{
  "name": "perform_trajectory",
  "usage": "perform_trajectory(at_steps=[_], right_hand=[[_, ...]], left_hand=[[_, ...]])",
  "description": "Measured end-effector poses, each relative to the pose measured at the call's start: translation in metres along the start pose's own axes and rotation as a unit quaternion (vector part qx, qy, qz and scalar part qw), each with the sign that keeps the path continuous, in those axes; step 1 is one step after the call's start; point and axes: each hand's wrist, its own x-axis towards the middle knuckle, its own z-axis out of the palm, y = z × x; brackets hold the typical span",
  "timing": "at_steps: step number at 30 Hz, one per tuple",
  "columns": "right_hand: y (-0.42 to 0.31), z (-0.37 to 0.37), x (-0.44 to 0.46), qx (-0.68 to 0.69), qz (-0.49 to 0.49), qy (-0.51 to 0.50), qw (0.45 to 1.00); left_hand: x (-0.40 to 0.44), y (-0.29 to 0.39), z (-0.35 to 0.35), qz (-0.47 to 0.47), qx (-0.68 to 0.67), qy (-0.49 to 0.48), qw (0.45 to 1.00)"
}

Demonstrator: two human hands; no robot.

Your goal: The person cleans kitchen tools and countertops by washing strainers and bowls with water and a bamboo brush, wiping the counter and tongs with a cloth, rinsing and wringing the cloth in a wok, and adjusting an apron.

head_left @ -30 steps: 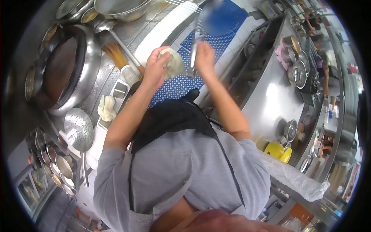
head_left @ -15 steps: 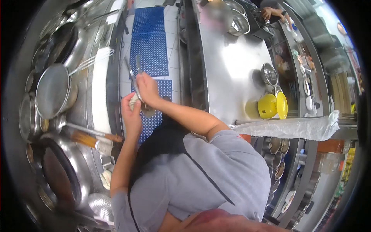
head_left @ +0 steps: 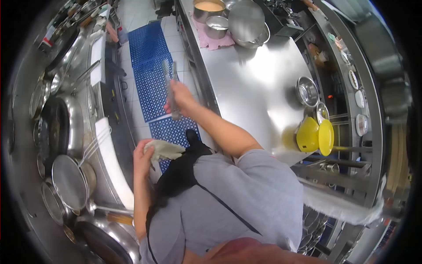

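My right hand (head_left: 181, 96) is closed around a pair of metal tongs (head_left: 167, 75), held over the blue floor mat (head_left: 147, 57). The two arms of the tongs point away from me, slightly apart. Lower and to the left, my left hand (head_left: 141, 159) grips a pale greyish cloth (head_left: 166, 150). The cloth hangs loosely towards my dark apron (head_left: 180, 169), clear of the tongs.
On the right is a steel counter (head_left: 246, 88) with a steel bowl (head_left: 307, 91), a yellow container (head_left: 307, 135), and pots on a pink cloth (head_left: 211, 40). The cooking line on the left holds a round strainer (head_left: 70, 182), a whisk (head_left: 96, 145) and a folded white towel (head_left: 115, 165).
My hands have drawn apart: the cloth was bunched against the tongs and now hangs from my left hand. The tongs moved to the right. My view has shifted too, showing more of the counter's far end.
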Motion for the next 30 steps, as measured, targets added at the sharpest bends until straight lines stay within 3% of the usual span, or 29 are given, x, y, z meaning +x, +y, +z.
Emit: perform_trajectory(at_steps=[4, 8, 11, 12, 13, 14, 15, 17, 18, 19, 20, 21, 22, 23, 24, 26, 27, 28, 30], right_hand=[[-0.099, -0.073, 0.045, 0.093, -0.076, -0.002, 0.993], [-0.202, -0.143, 0.073, 0.052, -0.15, -0.077, 0.984], [-0.267, -0.168, 0.104, 0.029, -0.18, 0.062, 0.981], [-0.287, -0.177, 0.121, 0.009, -0.209, 0.082, 0.975], [-0.312, -0.219, 0.165, -0.008, -0.165, 0.039, 0.985], [-0.328, -0.218, 0.174, -0.181, -0.246, 0.096, 0.947], [-0.339, -0.215, 0.177, -0.249, -0.264, 0.161, 0.918], [-0.34, -0.253, 0.195, -0.178, -0.36, 0.123, 0.907], [-0.391, -0.35, 0.315, -0.26, -0.283, 0.114, 0.916], [-0.406, -0.364, 0.344, -0.448, -0.313, 0.155, 0.823], [-0.423, -0.39, 0.382, -0.607, -0.335, 0.214, 0.688], [-0.426, -0.383, 0.39, -0.648, -0.335, 0.415, 0.544], [-0.423, -0.339, 0.339, -0.728, -0.305, 0.392, 0.473], [-0.421, -0.331, 0.336, -0.715, -0.34, 0.39, 0.47], [-0.412, -0.297, 0.318, -0.752, -0.268, 0.395, 0.454], [-0.414, -0.296, 0.33, -0.766, -0.315, 0.393, 0.399], [-0.412, -0.286, 0.32, -0.782, -0.306, 0.345, 0.42], [-0.414, -0.279, 0.306, -0.776, -0.262, 0.3, 0.49], [-0.407, -0.232, 0.277, -0.779, -0.233, 0.339, 0.473]], left_hand=[[0.039, -0.003, -0.008, -0.034, -0.202, 0.065, 0.977], [0.066, -0.007, -0.006, -0.038, -0.222, 0.109, 0.968], [0.075, 0.012, 0.005, -0.03, -0.23, 0.126, 0.965], [0.079, 0.008, 0.002, -0.025, -0.229, 0.132, 0.964], [0.08, 0.012, 0.003, -0.018, -0.222, 0.135, 0.966], [0.082, 0.019, 0.003, -0.011, -0.214, 0.143, 0.966], [0.083, 0.024, 0.003, -0.006, -0.208, 0.157, 0.965], [0.085, 0.031, 0.001, -0.004, -0.144, 0.19, 0.971], [0.084, 0.033, 0.0, -0.007, -0.131, 0.201, 0.971], [0.085, 0.033, -0.001, -0.011, -0.12, 0.223, 0.967], [0.084, 0.032, -0.003, -0.019, -0.069, 0.245, 0.967], [0.08, 0.029, -0.004, -0.003, -0.036, 0.243, 0.969], [0.073, 0.04, -0.002, 0.0, -0.002, 0.256, 0.967], [0.07, 0.036, -0.003, 0.036, 0.044, 0.274, 0.96], [0.067, 0.028, -0.006, 0.069, 0.098, 0.278, 0.953], [0.064, 0.022, -0.01, 0.063, 0.047, 0.291, 0.954], [0.062, 0.02, -0.013, 0.064, 0.022, 0.29, 0.955], [0.056, 0.023, -0.015, 0.062, 0.013, 0.295, 0.953], [0.05, 0.025, -0.021, 0.077, 0.021, 0.32, 0.944]])
